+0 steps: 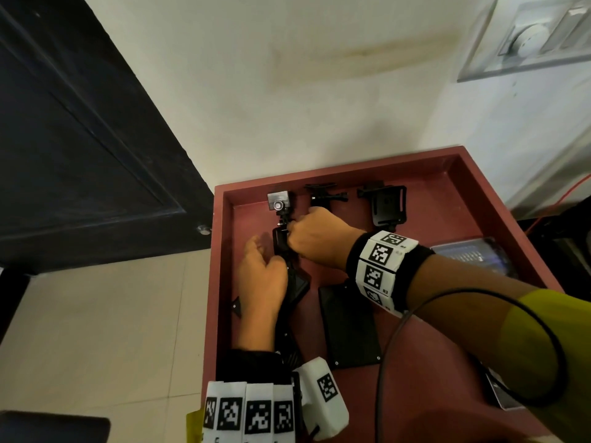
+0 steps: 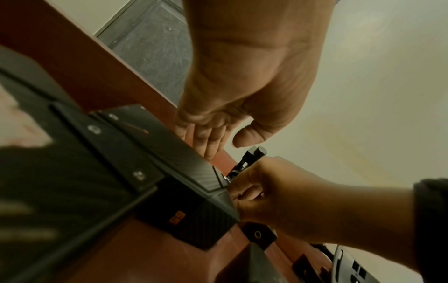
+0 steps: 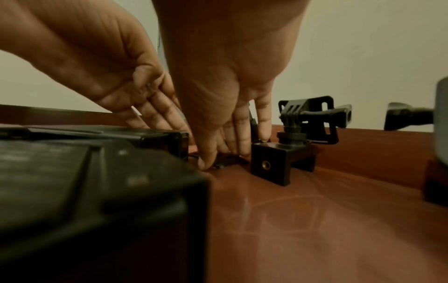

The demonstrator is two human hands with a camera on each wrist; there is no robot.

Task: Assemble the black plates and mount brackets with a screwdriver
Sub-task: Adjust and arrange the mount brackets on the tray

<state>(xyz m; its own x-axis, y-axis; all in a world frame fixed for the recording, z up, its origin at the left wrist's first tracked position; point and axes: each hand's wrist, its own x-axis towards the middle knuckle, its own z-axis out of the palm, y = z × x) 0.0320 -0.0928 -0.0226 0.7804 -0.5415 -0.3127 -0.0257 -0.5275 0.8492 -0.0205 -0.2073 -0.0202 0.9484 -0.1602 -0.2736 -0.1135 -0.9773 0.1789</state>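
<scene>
A long black plate assembly (image 1: 297, 286) (image 2: 155, 153) lies lengthwise on the red tray (image 1: 447, 199). My left hand (image 1: 260, 273) (image 2: 211, 145) rests on it with its fingers straight, their tips down beside the tray's left wall. My right hand (image 1: 300, 238) (image 3: 218, 159) is curled at the plate's far end, where thumb and fingers pinch a small black part (image 3: 226, 161) lying low on the tray. Just beyond stands a small camera (image 1: 279, 204) on a jointed mount. A second, loose black plate (image 1: 348, 327) lies to the right.
A black mount block with a brass threaded hole (image 3: 269, 162) (image 2: 258, 234) sits just right of my right fingers. Two more mount brackets (image 1: 323, 193) (image 1: 388, 206) stand along the tray's far wall. A lit screen device (image 1: 470, 254) lies at the right. A cable (image 1: 393, 346) loops over my right forearm.
</scene>
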